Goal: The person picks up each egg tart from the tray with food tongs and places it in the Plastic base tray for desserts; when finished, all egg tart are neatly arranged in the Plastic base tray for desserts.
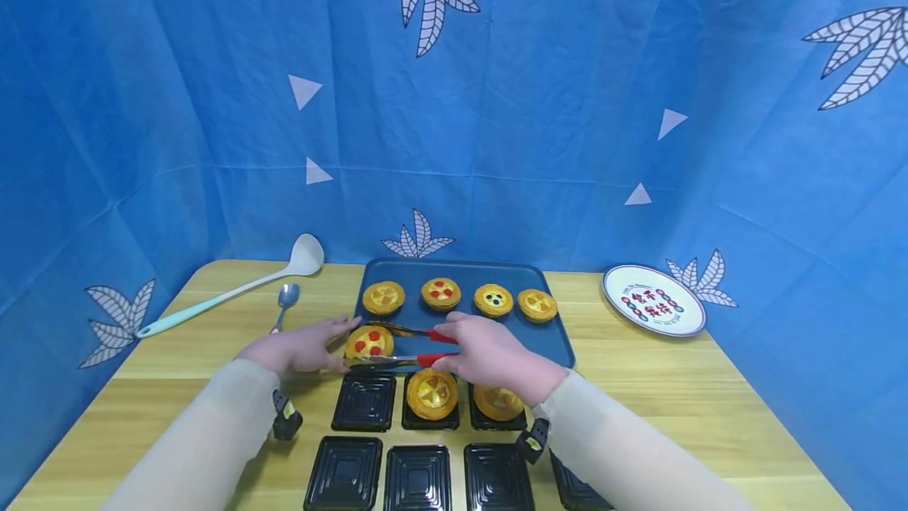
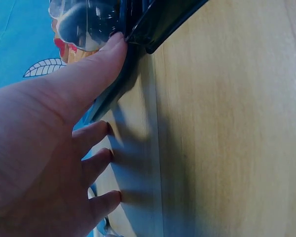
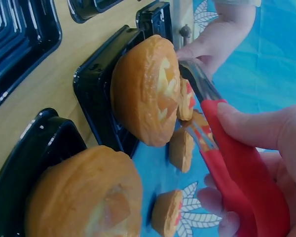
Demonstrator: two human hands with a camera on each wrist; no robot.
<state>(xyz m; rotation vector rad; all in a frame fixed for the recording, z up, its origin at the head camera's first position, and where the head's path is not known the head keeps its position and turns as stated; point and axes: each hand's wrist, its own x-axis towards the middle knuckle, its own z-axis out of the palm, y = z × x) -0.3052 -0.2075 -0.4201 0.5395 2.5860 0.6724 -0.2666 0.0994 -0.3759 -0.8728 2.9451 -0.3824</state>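
Note:
My right hand (image 1: 489, 353) grips red-handled metal tongs (image 1: 437, 359), held low over the front of the blue tray. Their arms reach left, one on each side of a tart (image 1: 369, 344) topped with red pieces; in the right wrist view the red handles (image 3: 237, 168) lie between thumb and fingers. My left hand (image 1: 305, 347) is at the tray's left edge, fingers extended and spread. Its thumb (image 2: 96, 66) reaches the tongs' tip end beside that tart. Just in front, a tart with yellow pieces (image 1: 433, 394) sits in a black square tray.
More tarts stand at the back of the blue tray (image 1: 454, 266). Another tart (image 1: 500, 402) fills a black tray by my right wrist. Several black square trays (image 1: 363, 402) line the front. A ladle (image 1: 241, 287) and a spoon (image 1: 286, 298) lie left; a white plate (image 1: 653, 278) lies right.

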